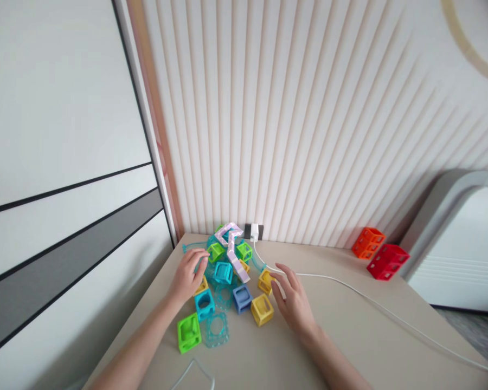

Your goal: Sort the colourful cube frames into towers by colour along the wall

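Note:
A heap of hollow plastic cube blocks lies between my two hands. My left hand (190,273) is at the heap's left side, fingers curved and apart, its fingertips beside a green cube (216,252); whether they touch it I cannot tell. My right hand (293,297) is on the other side with fingers spread, close to a yellow cube (265,281). Nothing is seen in either palm. A second yellow cube (262,310), a purple-blue cube (242,299), a turquoise cube (223,273) and a larger green cube (189,332) sit around. Across the heap lies a bent lilac piece (232,253).
A white charger (255,232) is plugged in at the ribbed wall, its cable (333,278) crossing the table rightward. Orange blocks (368,242) and red blocks (387,262) stand at the back right near a white appliance (463,244). A clear turquoise piece (217,341) lies in front.

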Demonstrator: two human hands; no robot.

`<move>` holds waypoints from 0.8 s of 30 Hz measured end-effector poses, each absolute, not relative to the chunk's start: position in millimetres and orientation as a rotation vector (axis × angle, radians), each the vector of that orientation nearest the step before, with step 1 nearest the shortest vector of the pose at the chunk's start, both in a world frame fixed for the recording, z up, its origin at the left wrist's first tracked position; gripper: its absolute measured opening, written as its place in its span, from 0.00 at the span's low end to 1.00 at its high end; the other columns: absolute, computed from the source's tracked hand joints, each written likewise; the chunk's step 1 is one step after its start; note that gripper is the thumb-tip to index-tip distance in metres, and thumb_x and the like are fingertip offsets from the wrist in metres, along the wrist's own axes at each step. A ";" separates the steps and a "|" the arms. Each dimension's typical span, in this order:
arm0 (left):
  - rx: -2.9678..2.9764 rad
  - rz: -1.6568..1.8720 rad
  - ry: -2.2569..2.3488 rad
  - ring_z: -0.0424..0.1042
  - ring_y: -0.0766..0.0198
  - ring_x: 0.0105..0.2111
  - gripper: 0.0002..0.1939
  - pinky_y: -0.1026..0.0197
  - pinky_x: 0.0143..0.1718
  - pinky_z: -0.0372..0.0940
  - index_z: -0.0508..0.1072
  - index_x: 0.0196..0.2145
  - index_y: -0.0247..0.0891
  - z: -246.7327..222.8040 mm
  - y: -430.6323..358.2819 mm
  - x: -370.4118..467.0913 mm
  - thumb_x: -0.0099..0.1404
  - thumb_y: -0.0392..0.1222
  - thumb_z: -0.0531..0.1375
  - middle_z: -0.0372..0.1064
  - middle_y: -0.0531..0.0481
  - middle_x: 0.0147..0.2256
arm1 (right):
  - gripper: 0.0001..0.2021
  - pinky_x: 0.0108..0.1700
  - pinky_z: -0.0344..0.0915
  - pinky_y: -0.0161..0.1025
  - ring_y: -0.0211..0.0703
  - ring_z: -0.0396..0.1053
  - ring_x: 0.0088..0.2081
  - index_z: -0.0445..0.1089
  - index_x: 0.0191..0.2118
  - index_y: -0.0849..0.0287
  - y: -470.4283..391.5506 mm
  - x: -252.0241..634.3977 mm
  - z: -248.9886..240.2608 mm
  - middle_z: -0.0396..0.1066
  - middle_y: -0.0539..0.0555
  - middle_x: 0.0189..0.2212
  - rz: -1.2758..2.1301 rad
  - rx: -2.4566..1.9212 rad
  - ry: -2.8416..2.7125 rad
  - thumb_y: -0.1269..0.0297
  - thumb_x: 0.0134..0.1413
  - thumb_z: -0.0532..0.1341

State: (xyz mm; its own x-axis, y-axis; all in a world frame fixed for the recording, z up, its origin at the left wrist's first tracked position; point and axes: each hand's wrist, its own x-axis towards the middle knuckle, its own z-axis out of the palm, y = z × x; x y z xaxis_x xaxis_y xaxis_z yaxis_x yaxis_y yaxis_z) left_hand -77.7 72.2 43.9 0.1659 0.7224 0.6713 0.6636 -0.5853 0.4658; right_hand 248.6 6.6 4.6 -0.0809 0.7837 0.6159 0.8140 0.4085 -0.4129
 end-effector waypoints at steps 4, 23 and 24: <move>2.344 1.447 1.362 0.75 0.55 0.49 0.13 0.53 0.55 0.69 0.75 0.43 0.41 30.5 71.8 -80.6 0.73 0.44 0.51 0.76 0.42 0.43 | 0.12 0.54 0.73 0.51 0.54 0.74 0.54 0.77 0.44 0.52 -0.1 258.5 -8.6 0.75 0.60 0.53 0.003 -1.348 -1.860 0.63 0.69 0.54; 2.551 1.388 1.292 0.74 0.57 0.46 0.08 0.55 0.51 0.70 0.74 0.44 0.41 21.1 57.9 -88.4 0.72 0.38 0.56 0.75 0.45 0.42 | 0.13 0.46 0.78 0.47 0.52 0.77 0.47 0.77 0.43 0.55 5.9 258.8 -9.4 0.77 0.61 0.47 0.185 -1.293 -1.752 0.61 0.70 0.55; 2.554 1.386 1.284 0.74 0.57 0.46 0.08 0.54 0.51 0.70 0.74 0.44 0.41 19.9 57.9 -87.4 0.72 0.38 0.56 0.75 0.45 0.42 | 0.13 0.44 0.78 0.46 0.52 0.76 0.48 0.77 0.44 0.54 5.9 258.8 -9.7 0.77 0.61 0.47 0.192 -1.298 -1.750 0.61 0.70 0.55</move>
State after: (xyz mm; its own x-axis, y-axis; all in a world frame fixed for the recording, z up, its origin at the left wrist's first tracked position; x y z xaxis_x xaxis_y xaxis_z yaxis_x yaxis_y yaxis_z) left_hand -87.4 57.9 19.9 0.2928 0.6345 0.7154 0.6650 -0.6727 0.3245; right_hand 258.8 5.9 -9.7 -0.0220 0.8210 0.5705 0.6777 0.4318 -0.5953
